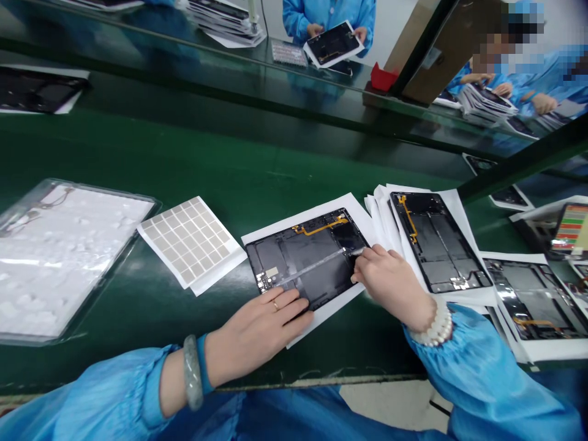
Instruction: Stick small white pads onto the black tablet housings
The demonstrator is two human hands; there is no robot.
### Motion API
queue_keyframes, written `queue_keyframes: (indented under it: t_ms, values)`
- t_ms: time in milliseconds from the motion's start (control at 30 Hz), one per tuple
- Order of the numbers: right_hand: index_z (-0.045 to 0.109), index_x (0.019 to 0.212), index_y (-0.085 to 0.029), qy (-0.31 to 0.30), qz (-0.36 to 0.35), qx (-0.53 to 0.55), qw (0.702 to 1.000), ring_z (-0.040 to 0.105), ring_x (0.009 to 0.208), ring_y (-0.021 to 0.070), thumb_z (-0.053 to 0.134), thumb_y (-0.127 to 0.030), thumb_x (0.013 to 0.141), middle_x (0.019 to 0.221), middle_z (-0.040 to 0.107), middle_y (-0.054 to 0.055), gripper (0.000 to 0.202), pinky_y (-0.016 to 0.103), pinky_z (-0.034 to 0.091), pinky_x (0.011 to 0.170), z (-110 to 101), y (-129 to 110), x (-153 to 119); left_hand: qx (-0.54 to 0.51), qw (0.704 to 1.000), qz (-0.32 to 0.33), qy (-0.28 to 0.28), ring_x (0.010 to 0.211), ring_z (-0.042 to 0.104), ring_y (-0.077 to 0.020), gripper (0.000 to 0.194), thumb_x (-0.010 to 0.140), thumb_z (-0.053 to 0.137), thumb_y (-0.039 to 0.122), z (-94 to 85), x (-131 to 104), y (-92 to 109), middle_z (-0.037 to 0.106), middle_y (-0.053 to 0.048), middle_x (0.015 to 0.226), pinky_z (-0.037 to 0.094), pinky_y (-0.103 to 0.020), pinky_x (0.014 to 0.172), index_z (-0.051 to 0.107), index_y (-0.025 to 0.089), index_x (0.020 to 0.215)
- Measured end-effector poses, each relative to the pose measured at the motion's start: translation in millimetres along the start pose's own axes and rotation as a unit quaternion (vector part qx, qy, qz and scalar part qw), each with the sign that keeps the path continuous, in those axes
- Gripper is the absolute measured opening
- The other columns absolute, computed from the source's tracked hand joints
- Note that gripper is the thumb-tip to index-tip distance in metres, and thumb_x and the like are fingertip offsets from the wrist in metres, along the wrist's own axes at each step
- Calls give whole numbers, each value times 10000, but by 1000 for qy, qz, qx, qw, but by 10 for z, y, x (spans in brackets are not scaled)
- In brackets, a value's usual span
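Observation:
A black device housing (316, 275) with an orange flex cable (321, 229) lies on a white paper sheet (298, 220), tilted on the green table. My left hand (261, 327) lies with fingers spread on the housing's lower left edge. At the right side of the housing, my right hand (390, 278) has its fingers pinched together near the end of a pale strip (316, 263) that runs across the housing. What the fingertips hold is too small to make out. To the left sits a sheet of grey square stickers (190, 242).
A clear plastic sleeve with white contents (68, 257) lies far left. Right of the work are a second housing (441, 239) on stacked papers and a third housing (537, 300). Beyond a raised rail, a person's hands hold another housing (334, 44). A red box (383, 78) stands there.

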State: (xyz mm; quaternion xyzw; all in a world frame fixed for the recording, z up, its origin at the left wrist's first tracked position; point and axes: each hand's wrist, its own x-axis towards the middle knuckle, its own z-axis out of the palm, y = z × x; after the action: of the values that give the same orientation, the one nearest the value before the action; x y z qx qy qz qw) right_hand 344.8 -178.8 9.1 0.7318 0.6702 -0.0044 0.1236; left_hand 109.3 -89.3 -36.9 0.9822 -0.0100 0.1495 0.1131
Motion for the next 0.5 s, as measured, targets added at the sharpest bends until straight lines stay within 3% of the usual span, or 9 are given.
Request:
queue_keyframes:
  t_ms: [100, 200, 267, 367, 500]
  values:
    - [646, 769, -154, -16, 32, -22, 999, 582, 770, 252, 640, -261, 838, 786, 650, 119, 127, 321, 331, 561, -61, 14, 30, -1, 1000, 0, -1, 997, 573, -214, 255, 946, 385, 149, -8, -6, -1, 648, -57, 1079, 454, -340, 837, 601, 178, 1078]
    - [644, 769, -201, -61, 54, 46, 996, 597, 707, 217, 664, -384, 817, 780, 666, 66, 189, 293, 338, 538, -71, 187, 141, -3, 1000, 2, -3, 1012, 571, -221, 249, 965, 379, 198, -13, -20, 0, 641, -55, 1108, 456, -346, 839, 598, 176, 1082]
    - [652, 846, -228, -30, 91, 82, 992, 608, 776, 204, 603, -409, 860, 862, 676, 42, 189, 280, 383, 587, -28, 328, 237, -5, 1000, 2, -6, 1028, 567, -225, 250, 968, 383, 217, -6, -35, 1, 636, -54, 1127, 457, -350, 844, 591, 174, 1099]
    - [644, 970, -180, 67, 143, 43, 986, 571, 973, 241, 543, -408, 895, 1006, 648, 99, 261, 305, 431, 713, 92, 470, 369, 0, 1000, 8, -1, 1041, 563, -223, 254, 967, 393, 225, 27, -66, 4, 632, -53, 1146, 452, -352, 856, 582, 168, 1127]
    - [641, 833, -167, 45, 115, 52, 991, 558, 938, 265, 523, -324, 894, 891, 646, 116, 206, 366, 435, 800, 245, 513, 496, 22, 999, 21, 9, 1101, 539, -226, 278, 962, 424, 238, 87, -125, 1, 601, -56, 1222, 428, -353, 908, 555, 152, 1191]
